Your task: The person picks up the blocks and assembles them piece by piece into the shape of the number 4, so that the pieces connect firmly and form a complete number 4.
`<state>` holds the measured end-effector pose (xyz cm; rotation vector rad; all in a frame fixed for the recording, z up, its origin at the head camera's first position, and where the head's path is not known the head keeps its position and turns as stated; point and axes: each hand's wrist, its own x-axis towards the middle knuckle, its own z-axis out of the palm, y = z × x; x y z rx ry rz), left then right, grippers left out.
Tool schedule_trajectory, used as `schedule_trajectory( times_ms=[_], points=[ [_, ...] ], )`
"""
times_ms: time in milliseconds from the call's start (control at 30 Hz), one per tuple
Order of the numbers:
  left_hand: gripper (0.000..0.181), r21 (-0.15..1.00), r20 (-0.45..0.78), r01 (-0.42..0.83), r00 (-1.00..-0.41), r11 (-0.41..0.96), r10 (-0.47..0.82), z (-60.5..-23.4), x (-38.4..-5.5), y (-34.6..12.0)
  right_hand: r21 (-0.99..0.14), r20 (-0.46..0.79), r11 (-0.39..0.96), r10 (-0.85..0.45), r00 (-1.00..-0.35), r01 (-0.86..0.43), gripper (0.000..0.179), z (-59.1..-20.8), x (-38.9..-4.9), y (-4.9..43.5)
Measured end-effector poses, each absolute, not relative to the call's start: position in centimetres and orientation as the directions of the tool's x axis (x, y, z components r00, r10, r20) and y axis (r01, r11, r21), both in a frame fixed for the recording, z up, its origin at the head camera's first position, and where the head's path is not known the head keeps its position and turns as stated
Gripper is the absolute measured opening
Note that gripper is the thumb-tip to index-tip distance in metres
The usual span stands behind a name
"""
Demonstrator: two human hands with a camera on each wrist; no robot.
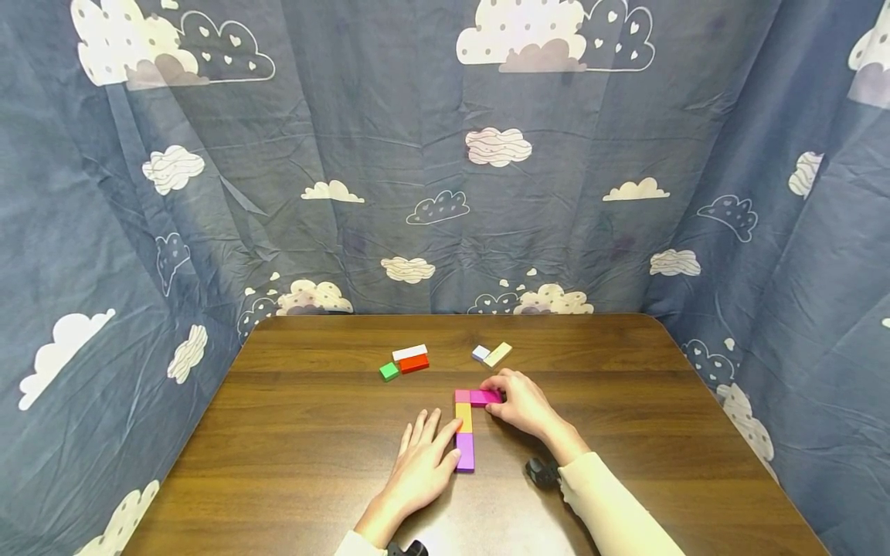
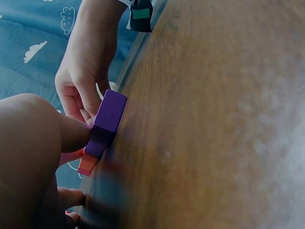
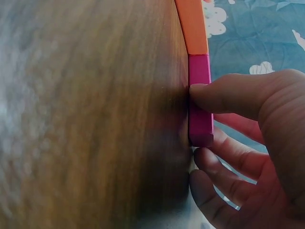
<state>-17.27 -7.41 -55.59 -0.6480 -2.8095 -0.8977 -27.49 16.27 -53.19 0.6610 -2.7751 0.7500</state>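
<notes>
Several flat coloured blocks lie in an L on the table. A purple block (image 1: 466, 454) is nearest the body, an orange block (image 1: 464, 415) follows, and a pink block (image 1: 462, 396) forms the corner. From that corner a magenta block (image 1: 480, 398) runs to the right. My right hand (image 1: 523, 401) pinches this magenta block, its thumb on the near side and fingers at the far side. Along the left of the column rests my left hand (image 1: 422, 463), fingers spread, with the index fingertip at the orange block and the thumb at the purple one.
Farther back lie a green block (image 1: 389, 372), a red block (image 1: 414, 364) and a white block (image 1: 409, 353). Right of them are a small pale block (image 1: 480, 353) and a cream block (image 1: 497, 354). A cloud-patterned curtain (image 1: 431, 154) hangs behind the wooden table (image 1: 292, 432).
</notes>
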Motion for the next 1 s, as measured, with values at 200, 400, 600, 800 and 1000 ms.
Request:
schedule_trajectory(
  times_ms=[200, 400, 600, 800, 1000],
  points=[
    [0.049, 0.545, 0.241, 0.431, -0.902, 0.719, 0.358, -55.8, -17.3, -7.2, -0.442, 0.297, 0.755, -0.386, -0.874, -0.484, 0.034, -53.1, -27.4, 16.6],
    [0.050, 0.609, 0.278, 0.431, -0.902, 0.666, 0.330, -55.4, -17.8, -7.5, -0.494, 0.259, 0.743, -0.371, -0.892, -0.452, 0.038, -52.6, -27.4, 17.0],
    [0.048, 0.679, 0.338, 0.434, -0.901, 0.592, 0.273, -53.9, -18.9, -7.7, -0.515, 0.287, 0.733, -0.340, -0.895, -0.444, 0.039, -52.1, -27.4, 17.9],
    [0.038, 0.664, 0.363, 0.418, -0.905, 0.620, 0.221, -51.7, -20.9, -8.6, -0.500, 0.321, 0.728, -0.348, -0.881, -0.470, 0.038, -51.5, -26.5, 17.8],
    [0.030, 0.575, 0.417, 0.443, -0.882, 0.688, 0.219, -50.6, -24.1, -10.6, -0.482, 0.344, 0.719, -0.369, -0.863, -0.500, 0.037, -50.8, -25.1, 16.8]
  ],
)
